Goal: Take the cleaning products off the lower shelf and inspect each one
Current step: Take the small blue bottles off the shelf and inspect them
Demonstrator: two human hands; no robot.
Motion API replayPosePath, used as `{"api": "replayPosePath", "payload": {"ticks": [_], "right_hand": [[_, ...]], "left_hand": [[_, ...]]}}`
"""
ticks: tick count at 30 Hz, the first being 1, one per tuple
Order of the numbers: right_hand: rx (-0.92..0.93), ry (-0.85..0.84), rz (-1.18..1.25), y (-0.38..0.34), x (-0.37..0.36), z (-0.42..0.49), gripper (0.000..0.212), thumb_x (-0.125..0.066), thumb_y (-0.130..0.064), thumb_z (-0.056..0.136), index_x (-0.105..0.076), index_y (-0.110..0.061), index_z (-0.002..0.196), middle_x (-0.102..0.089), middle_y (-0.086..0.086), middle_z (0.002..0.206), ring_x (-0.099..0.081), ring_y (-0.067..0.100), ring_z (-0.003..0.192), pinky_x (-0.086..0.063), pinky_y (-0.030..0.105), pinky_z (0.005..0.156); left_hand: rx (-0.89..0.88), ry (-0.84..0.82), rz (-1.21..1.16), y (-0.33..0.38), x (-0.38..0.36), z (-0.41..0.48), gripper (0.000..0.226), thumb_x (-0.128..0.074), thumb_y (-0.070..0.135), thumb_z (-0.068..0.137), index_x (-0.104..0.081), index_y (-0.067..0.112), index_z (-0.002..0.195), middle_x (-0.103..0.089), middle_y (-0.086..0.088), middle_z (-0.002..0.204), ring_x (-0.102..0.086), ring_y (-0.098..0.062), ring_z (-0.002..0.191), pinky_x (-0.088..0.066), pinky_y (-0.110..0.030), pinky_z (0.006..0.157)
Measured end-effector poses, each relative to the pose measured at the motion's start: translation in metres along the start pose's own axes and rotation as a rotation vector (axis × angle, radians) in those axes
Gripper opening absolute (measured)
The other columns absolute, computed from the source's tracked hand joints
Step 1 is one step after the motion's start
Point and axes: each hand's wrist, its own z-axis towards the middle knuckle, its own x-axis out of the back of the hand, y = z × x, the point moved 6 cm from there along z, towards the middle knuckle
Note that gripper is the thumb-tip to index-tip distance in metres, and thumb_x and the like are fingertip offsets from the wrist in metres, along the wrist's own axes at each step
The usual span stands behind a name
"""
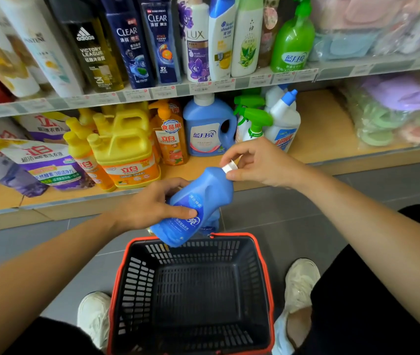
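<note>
Both hands hold a tilted blue bottle (198, 206) above the basket (262, 254): the left hand (152, 203) wraps its body, the right hand (257, 162) pinches its white cap (229, 167), before the lower shelf (319, 139).

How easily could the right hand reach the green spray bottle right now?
Probably yes, once freed: the right hand pinches the cap of the blue bottle, but the spray bottle stands on the shelf just beyond it, with nothing in between.
</note>
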Motion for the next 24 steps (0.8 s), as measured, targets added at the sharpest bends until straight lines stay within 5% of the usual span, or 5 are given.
{"api": "replayPosePath", "payload": {"ticks": [3, 7, 11, 17, 24], "right_hand": [[-0.048, 0.055, 0.042, 0.006, -0.002, 0.001, 0.008, -0.075, -0.011, 0.089, -0.074, -0.019, 0.090, -0.070, -0.012, 0.075, -0.069, 0.016, 0.057, -0.053, 0.024, 0.059], [-0.104, 0.168, 0.078, 0.012, -0.003, 0.005, 0.005, -0.069, -0.011, 0.093, -0.074, -0.010, 0.091, -0.068, -0.006, 0.070, -0.066, 0.024, 0.050, -0.051, 0.029, 0.047], [-0.117, 0.243, 0.094, 0.014, -0.005, 0.007, 0.008, -0.069, -0.018, 0.094, -0.072, -0.015, 0.087, -0.070, 0.004, 0.068, -0.063, 0.024, 0.046, -0.050, 0.028, 0.045], [-0.077, 0.318, 0.278, 0.016, -0.003, 0.006, 0.025, -0.074, -0.003, 0.088, -0.072, -0.013, 0.112, -0.075, 0.003, 0.102, -0.067, 0.005, 0.066, -0.056, 0.023, 0.063], [-0.100, 0.439, 0.511, 0.019, -0.008, 0.006, 0.029, -0.066, 0.001, 0.093, -0.067, -0.005, 0.121, -0.073, 0.009, 0.112, -0.071, 0.014, 0.096, -0.059, 0.026, 0.079]], "left_hand": [[-0.035, 0.056, 0.115, 0.004, 0.001, -0.001, 0.048, -0.085, 0.036, 0.069, -0.066, 0.026, 0.112, -0.074, 0.004, 0.103, -0.071, -0.014, 0.093, -0.059, -0.034, 0.080], [-0.019, 0.107, 0.162, 0.005, 0.004, -0.001, 0.058, -0.082, 0.053, 0.064, -0.067, 0.026, 0.112, -0.075, 0.004, 0.101, -0.072, -0.020, 0.094, -0.058, -0.050, 0.086], [-0.015, 0.120, 0.139, 0.007, 0.003, 0.000, 0.050, -0.084, 0.045, 0.069, -0.068, 0.022, 0.110, -0.075, 0.002, 0.099, -0.072, -0.019, 0.090, -0.060, -0.045, 0.082], [0.037, 0.147, -0.095, 0.004, 0.002, 0.001, 0.042, -0.082, 0.024, 0.073, -0.067, 0.010, 0.109, -0.076, -0.008, 0.098, -0.072, -0.020, 0.088, -0.060, -0.032, 0.075], [0.068, 0.161, -0.233, 0.005, 0.000, 0.002, 0.051, -0.084, 0.022, 0.075, -0.062, 0.006, 0.118, -0.076, -0.013, 0.105, -0.074, -0.029, 0.096, -0.062, -0.040, 0.083]]}}
